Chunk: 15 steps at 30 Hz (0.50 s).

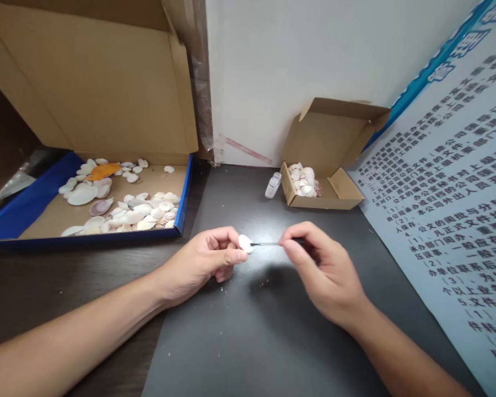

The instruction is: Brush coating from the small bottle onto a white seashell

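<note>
Left hand (206,259) pinches a small white shell (245,243) between thumb and fingertips, fingers closed on it, held just above the dark worktop (248,331) near the middle of the scene. Right hand (322,270) is closed on a thin brush (273,243), gripped at its dark handle end; the brush lies level and points left, with its tip touching the shell's right edge. Both forearms come in from the near edge, the hands a little apart with the brush spanning the gap. A few pale crumbs lie on the worktop under the left hand. Far left sits a big tray (182,204) with blue walls and a cardboard floor, its lid standing open behind it; many white and pinkish shells are scattered inside, plus one orange shell (103,171) toward the far side. Far right of centre stands a small box (339,193), flap up, with a heap of pale shells in its left part. A tiny clear bottle (273,185) stands just left of that box, near it; touching or not, cannot tell. A printed poster (450,220) with blue trim covers the right side.
</note>
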Motion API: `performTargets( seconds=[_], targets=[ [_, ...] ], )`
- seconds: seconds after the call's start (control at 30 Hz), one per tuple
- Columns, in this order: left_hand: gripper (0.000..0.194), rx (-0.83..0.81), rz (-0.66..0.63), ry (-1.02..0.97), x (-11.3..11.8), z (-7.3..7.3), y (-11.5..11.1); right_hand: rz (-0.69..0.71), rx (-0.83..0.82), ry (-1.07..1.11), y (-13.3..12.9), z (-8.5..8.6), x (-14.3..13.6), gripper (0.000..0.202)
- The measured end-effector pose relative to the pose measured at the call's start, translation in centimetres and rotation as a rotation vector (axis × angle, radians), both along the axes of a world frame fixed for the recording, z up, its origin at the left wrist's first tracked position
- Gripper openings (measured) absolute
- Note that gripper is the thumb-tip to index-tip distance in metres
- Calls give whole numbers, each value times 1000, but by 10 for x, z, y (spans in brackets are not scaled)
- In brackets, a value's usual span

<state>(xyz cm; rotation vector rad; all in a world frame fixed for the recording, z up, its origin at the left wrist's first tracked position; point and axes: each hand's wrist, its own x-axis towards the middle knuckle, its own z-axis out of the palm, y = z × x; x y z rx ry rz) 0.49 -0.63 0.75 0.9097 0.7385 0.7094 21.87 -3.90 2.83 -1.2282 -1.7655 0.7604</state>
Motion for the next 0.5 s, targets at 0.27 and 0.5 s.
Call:
performTargets(
  seconds=[0.27,0.5],
  targets=[
    [24,-9,7,-4,1,0,-1,4,-26,-19,2,0,2,16],
    [22,-5,10,4,0,0,-1,14,-5,-48,2,0,0,15]
  ],
)
